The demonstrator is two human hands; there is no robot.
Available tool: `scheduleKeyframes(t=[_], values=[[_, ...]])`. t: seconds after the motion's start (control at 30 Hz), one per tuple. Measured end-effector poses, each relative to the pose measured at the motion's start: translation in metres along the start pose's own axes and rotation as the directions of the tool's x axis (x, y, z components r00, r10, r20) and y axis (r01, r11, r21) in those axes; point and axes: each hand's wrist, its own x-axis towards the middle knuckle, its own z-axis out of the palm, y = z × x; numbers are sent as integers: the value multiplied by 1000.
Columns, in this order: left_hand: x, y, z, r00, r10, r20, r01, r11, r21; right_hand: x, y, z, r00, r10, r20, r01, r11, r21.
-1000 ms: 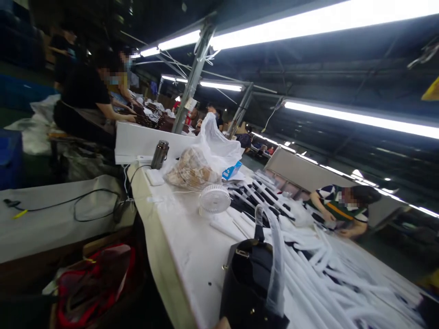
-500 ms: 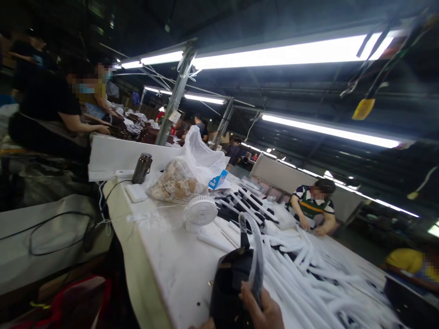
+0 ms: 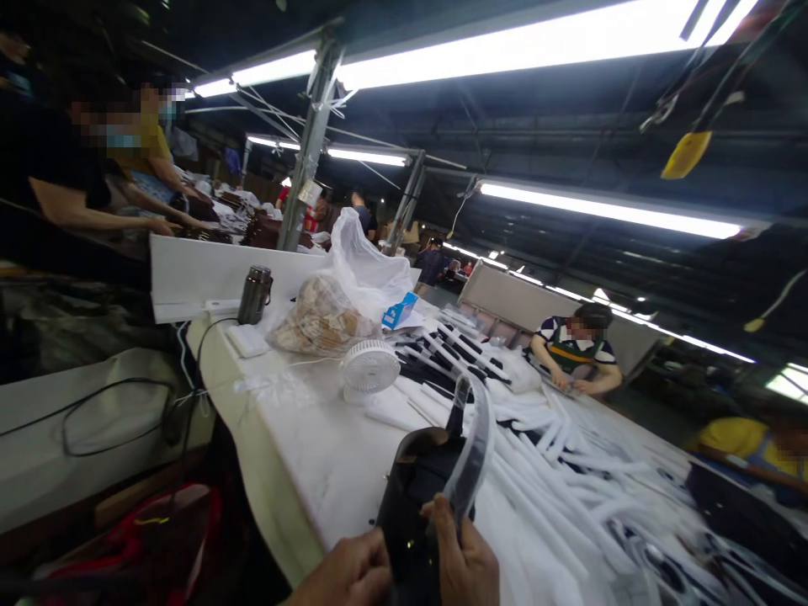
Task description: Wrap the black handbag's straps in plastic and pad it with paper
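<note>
A black handbag [image 3: 410, 497] stands at the table's near side, its arched handle [image 3: 483, 429] wrapped in clear plastic. My right hand [image 3: 464, 551] is closed around the lower end of that handle, against the bag's front. On the bag's left side, my left hand [image 3: 350, 568] has its fingers curled onto the edge of the black body. What its fingertips pinch is partly hidden. Small gold-coloured fittings show on the bag between the two hands.
A white table fan [image 3: 369, 369] stands beyond the bag. Behind it are a clear bag of brown pieces [image 3: 325, 316] and a thermos [image 3: 255, 295]. White wrapped strips [image 3: 536, 497] cover the right side. A co-worker [image 3: 577, 349] sits across the table; others work at left.
My left hand has come further into view beside the handbag. The bag's top has opened wider toward me, and my right hand has shifted slightly left and up. The view has tilted down a little.
</note>
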Motion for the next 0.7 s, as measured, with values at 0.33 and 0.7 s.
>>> scheduleKeyframes(t=[0.33, 0.7], values=[[16, 27, 35, 979, -74, -191, 78, 997, 14, 3, -4, -19, 986, 96, 133, -107, 991, 76], [12, 39, 55, 900, -109, -422, -14, 960, -279, 2, -4, -8, 984, 136, 114, -155, 970, 185]])
